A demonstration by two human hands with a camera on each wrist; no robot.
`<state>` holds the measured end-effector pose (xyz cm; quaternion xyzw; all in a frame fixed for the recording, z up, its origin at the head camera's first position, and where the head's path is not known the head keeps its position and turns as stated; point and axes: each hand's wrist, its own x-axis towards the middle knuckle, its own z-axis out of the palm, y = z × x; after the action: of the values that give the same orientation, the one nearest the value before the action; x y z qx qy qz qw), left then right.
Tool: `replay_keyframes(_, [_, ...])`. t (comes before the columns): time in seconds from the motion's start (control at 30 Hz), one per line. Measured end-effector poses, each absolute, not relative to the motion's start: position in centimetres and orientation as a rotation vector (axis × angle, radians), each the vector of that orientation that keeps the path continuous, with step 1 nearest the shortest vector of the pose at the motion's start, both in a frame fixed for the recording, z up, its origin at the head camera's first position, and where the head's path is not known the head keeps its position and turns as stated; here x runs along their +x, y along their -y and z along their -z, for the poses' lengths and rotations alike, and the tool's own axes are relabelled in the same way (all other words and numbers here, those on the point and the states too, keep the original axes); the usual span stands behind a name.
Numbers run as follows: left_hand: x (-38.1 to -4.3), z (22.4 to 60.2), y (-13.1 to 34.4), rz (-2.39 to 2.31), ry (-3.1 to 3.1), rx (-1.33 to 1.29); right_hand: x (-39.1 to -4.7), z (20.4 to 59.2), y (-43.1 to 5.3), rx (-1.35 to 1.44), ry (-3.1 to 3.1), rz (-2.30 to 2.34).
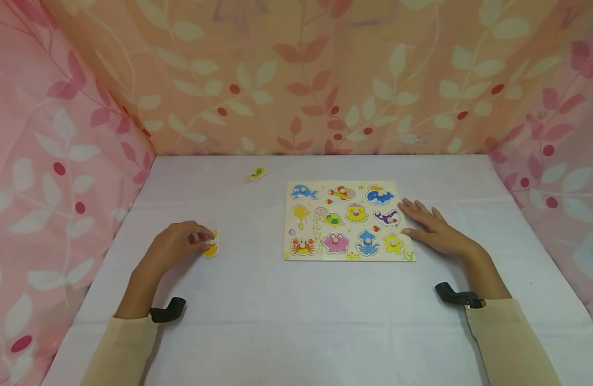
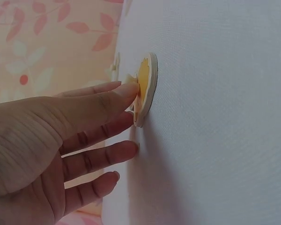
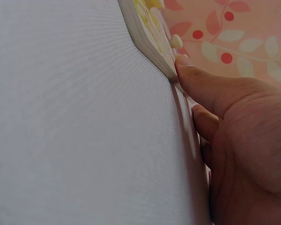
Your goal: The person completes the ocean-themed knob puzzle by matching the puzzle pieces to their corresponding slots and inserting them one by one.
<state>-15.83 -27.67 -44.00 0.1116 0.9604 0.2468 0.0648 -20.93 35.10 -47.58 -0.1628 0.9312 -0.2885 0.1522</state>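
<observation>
My left hand (image 1: pixel 178 244) pinches a small yellow wooden puzzle piece (image 1: pixel 211 250) by its knob, left of the puzzle board. In the left wrist view this piece (image 2: pixel 146 89) stands close against the white cloth; thumb and index finger meet at the knob, the other fingers stretched loosely below. The puzzle board (image 1: pixel 349 256) bears sea-animal pictures, several with knobbed pieces set in. Its yellow seahorse (image 1: pixel 300 217) and green turtle (image 1: pixel 332 219) pictures show no knobs. My right hand (image 1: pixel 438 233) lies with fingers extended at the board's right edge, thumb against the corner side (image 3: pixel 152 58).
A loose turtle piece (image 1: pixel 255 174) lies toward the back, left of the board. White cloth (image 1: pixel 277 321) covers the table, and leaf-patterned curtains (image 1: pixel 301 80) enclose the back and both sides. Each wrist wears a black camera mount (image 1: pixel 168 311).
</observation>
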Motion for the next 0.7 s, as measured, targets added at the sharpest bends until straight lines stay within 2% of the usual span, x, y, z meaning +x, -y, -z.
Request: replay_keyframes(0.7, [-16.28, 44.11, 27.94, -0.767, -2.870, 0.417, -20.94, 47.61, -35.10, -0.474, -2.678, 0.803])
